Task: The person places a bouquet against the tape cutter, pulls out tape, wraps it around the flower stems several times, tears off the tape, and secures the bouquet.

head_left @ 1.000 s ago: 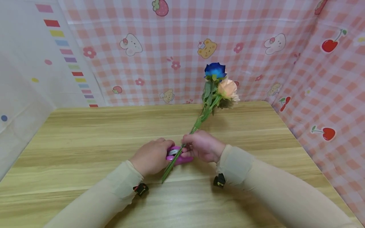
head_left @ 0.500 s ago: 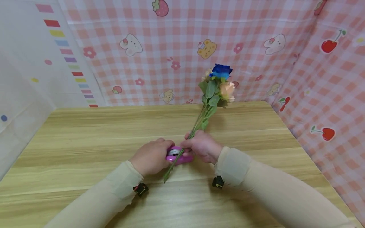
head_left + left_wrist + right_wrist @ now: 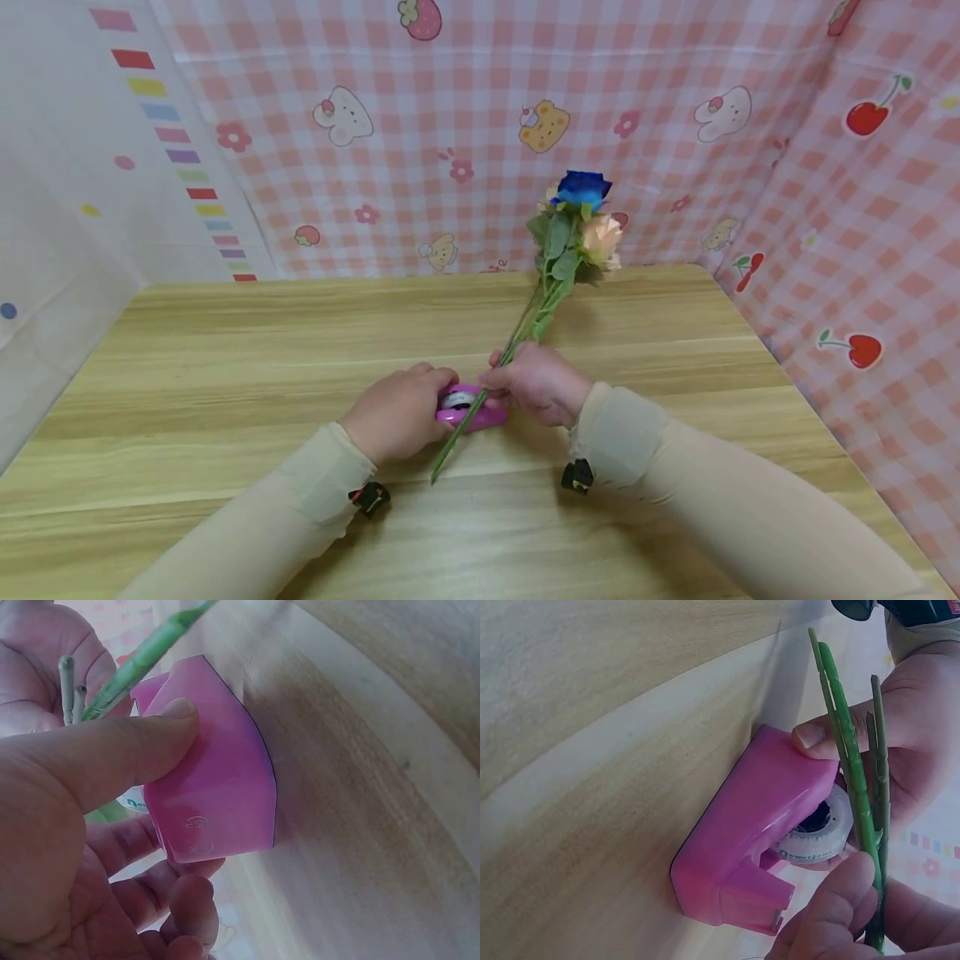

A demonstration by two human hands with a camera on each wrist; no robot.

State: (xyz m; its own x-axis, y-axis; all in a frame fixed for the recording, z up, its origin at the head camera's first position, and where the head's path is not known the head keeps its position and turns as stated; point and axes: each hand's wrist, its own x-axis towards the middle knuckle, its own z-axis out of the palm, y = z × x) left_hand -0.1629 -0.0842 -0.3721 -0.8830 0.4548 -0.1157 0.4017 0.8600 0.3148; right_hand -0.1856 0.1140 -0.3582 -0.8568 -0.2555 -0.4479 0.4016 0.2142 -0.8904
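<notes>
A pink tape dispenser [image 3: 487, 415] sits on the wooden table with a roll of tape [image 3: 819, 834] in it. My left hand [image 3: 399, 414] grips its left end, the thumb pressed on its near side in the left wrist view. Over the dispenser my right hand [image 3: 542, 385] pinches a bunch of green flower stems [image 3: 861, 795] between thumb and fingers. The stems slant down toward me, their cut ends past the dispenser. At their far end are a blue rose [image 3: 583, 190] and pale peach roses [image 3: 602, 237] with green leaves.
The wooden tabletop [image 3: 247, 358] spreads around both hands. Behind it hangs a pink checked cloth [image 3: 420, 175], with another cherry-print cloth [image 3: 885, 250] on the right and a white sheet [image 3: 67, 208] on the left.
The flower bunch has turned in my right hand: the blue rose shifted right and a pale flower shows behind it. My left hand and the tape dispenser have stayed in place.
</notes>
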